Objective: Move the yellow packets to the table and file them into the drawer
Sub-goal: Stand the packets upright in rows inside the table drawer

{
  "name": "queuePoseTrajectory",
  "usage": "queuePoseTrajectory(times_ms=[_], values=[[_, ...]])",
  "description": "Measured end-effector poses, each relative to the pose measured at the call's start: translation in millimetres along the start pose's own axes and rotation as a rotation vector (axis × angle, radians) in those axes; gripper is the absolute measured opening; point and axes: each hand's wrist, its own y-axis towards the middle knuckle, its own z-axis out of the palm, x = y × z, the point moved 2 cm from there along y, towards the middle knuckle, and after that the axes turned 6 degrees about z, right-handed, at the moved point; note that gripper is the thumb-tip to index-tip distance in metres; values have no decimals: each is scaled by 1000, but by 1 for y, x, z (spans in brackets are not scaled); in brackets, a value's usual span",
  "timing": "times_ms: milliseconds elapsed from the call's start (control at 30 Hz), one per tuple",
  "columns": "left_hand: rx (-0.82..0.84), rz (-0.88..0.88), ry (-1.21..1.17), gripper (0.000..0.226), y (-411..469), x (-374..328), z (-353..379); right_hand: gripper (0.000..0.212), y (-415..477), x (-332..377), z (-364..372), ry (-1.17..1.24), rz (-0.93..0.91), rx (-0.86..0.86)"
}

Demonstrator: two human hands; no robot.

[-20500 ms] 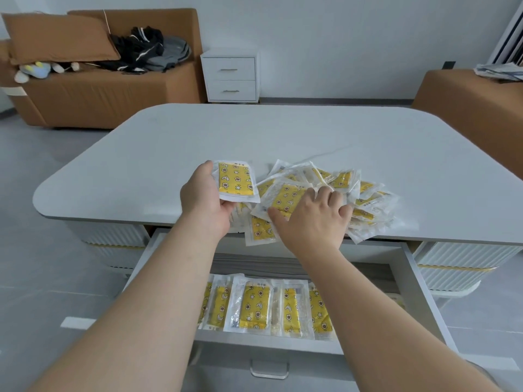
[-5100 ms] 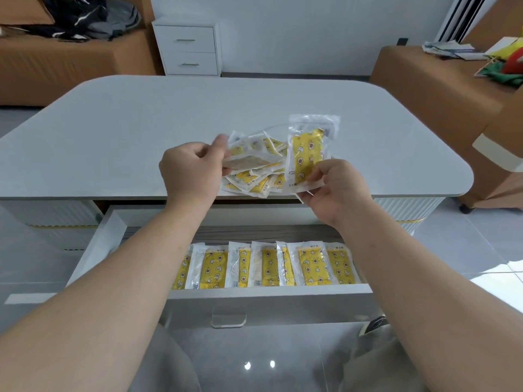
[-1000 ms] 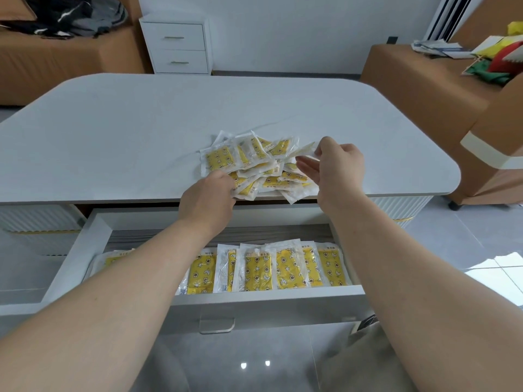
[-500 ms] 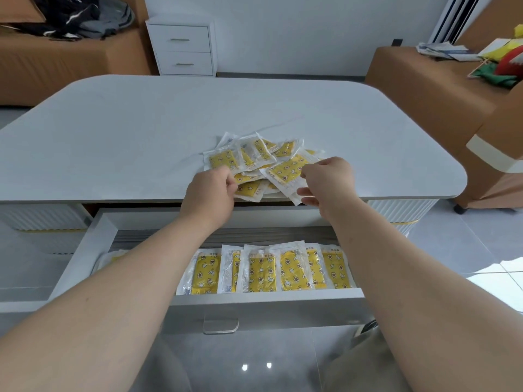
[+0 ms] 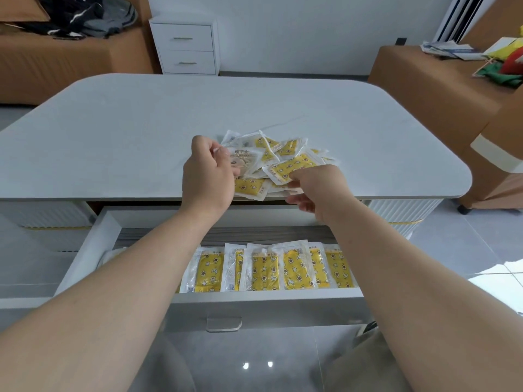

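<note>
Left grip: my left grip is over the near part of the bench, the back of the hand towards me; its fingers are curled round a pale-faced packet with dark print on it, held at the left side of the heap and tilted up from the others
Right grip: my right grip sits at the bench's front edge; thumb and forefinger are clamped on the near end of a yellow packet that lies across the top of the heap; the other fingers hang loosely curled just below the edge
Heap: the heap of packets lies on the bench near its front edge, between my two grips and a little beyond them; clear wrappers with yellow star-printed pads, overlapping at all angles; one yellow packet at the bottom juts over the bench's edge
Drawer: the drawer under the bench is pulled out towards me; a row of packets stands on edge against its front wall, yellow faces towards me, each overlapping its neighbour; my left forearm hides the left end of the row; a clear handle is on the drawer front
Room beyond: a white two-drawer nightstand against the far wall; a brown sofa on the left with dark clothes heaped on it; a brown seat on the right with papers on top
</note>
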Motion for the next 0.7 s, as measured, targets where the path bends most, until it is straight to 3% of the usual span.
queuePoseTrajectory(times_ms=[100,233,400,700], values=[[-31,-5,-75,11,-2,-3,-6,6,2,2,-2,93,-80,-32],[-71,-9,-195,22,-6,-10,-18,20,2,3,-3,100,-223,-130],[-63,-3,-67,30,-7,3,-27,20,2,0,0,163,-237,-112],[-63,-159,-118,53,-11,7,-41,72,-4,-5,10,402,-141,73]])
